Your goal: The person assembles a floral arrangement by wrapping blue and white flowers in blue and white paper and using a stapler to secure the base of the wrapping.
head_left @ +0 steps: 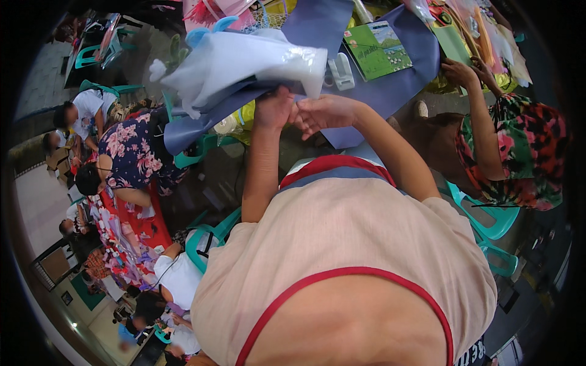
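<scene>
My left hand [273, 108] is closed, its fingers curled just below the near edge of a bundle wrapped in white translucent sheet [244, 61]. Close against it, my right hand [329, 113] is also closed, thumb and forefinger pinched by the left fingers. Whatever lies between them is too small to make out. The white bundle has a light blue ribbon-like piece [210, 30] at its far end and rests over blue-grey wrapping sheet [210, 116]. Just beyond my right hand stands a small white tape dispenser [341, 72], next to a flat green box [378, 50].
More blue-grey sheet [421, 46] covers the table. At the right a person in a flowered top [519, 146] handles a green sheet [453, 44]. Green plastic chairs [488, 213] stand behind. To the left, several people sit around a red-covered table [143, 222].
</scene>
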A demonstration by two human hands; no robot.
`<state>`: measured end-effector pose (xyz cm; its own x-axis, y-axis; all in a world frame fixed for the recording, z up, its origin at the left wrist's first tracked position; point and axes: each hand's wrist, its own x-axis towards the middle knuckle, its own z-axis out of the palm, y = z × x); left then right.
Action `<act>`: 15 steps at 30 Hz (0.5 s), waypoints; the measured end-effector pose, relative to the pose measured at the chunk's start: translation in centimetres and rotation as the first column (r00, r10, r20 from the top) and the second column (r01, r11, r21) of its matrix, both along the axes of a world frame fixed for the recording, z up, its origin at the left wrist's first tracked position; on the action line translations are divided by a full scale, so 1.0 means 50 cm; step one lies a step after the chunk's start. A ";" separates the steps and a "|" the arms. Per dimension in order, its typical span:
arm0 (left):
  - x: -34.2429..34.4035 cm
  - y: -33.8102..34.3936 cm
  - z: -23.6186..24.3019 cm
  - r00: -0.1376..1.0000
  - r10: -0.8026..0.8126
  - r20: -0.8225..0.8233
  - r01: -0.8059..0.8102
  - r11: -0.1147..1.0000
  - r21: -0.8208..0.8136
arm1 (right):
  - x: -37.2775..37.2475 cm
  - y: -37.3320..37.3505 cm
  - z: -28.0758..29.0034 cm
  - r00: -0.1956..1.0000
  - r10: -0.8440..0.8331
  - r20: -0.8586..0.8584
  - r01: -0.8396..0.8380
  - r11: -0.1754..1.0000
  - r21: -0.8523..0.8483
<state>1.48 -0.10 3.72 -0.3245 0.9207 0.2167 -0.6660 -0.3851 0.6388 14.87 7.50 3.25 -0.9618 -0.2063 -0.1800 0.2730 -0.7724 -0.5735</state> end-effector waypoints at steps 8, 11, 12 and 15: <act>0.008 0.023 0.031 0.976 0.216 0.039 -0.209 0.968 -0.136 | 0.030 0.006 0.010 0.962 -0.254 -0.104 0.274 0.912 0.307; 0.020 0.031 0.039 0.964 0.265 0.010 -0.261 0.954 -0.148 | 0.031 -0.001 0.017 0.969 -0.243 -0.050 0.231 0.815 0.531; 0.024 0.033 0.042 0.959 0.285 0.001 -0.282 0.950 -0.134 | 0.031 -0.005 0.012 0.966 -0.260 -0.006 0.232 0.848 0.476; 0.023 0.034 0.039 0.957 0.291 0.011 -0.286 0.946 -0.154 | 0.033 -0.011 0.019 0.957 -0.279 0.076 0.230 0.893 0.388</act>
